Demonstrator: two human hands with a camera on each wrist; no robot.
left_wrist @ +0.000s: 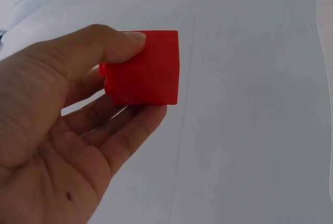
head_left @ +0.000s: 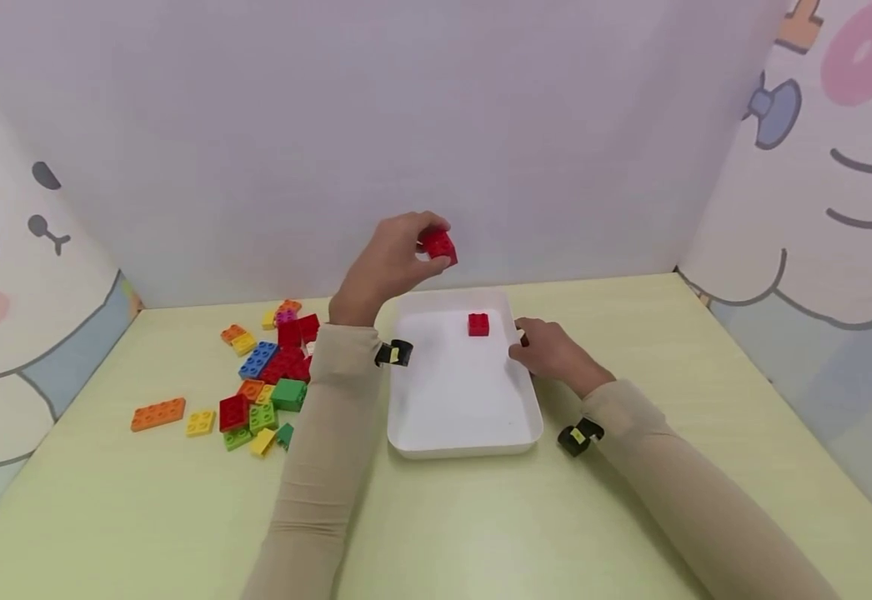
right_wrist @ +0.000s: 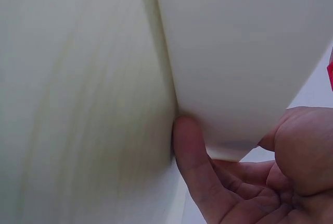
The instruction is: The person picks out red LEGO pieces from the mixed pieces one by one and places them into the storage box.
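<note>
My left hand (head_left: 394, 254) pinches a red toy brick (head_left: 439, 245) between thumb and fingers, raised above the far end of the white tray (head_left: 466, 408). In the left wrist view the thumb lies across one smooth face of the brick (left_wrist: 151, 73), and its studs point toward the palm. At the tray's right side, my right hand (head_left: 556, 354) grips the rim, thumb on the inside. Seen from the right wrist, a fingertip (right_wrist: 188, 130) is tucked low against the tray's outer wall (right_wrist: 234, 62). A second red brick (head_left: 478, 324) lies inside the tray, studs up.
Left of the tray is a loose pile of bricks: a blue brick (head_left: 258, 360), a green brick (head_left: 289, 394), an orange plate brick (head_left: 158, 414), a yellow brick (head_left: 199, 423) and several reds. My left forearm partly covers the pile. A pale wall (head_left: 556, 167) borders the table's far edge.
</note>
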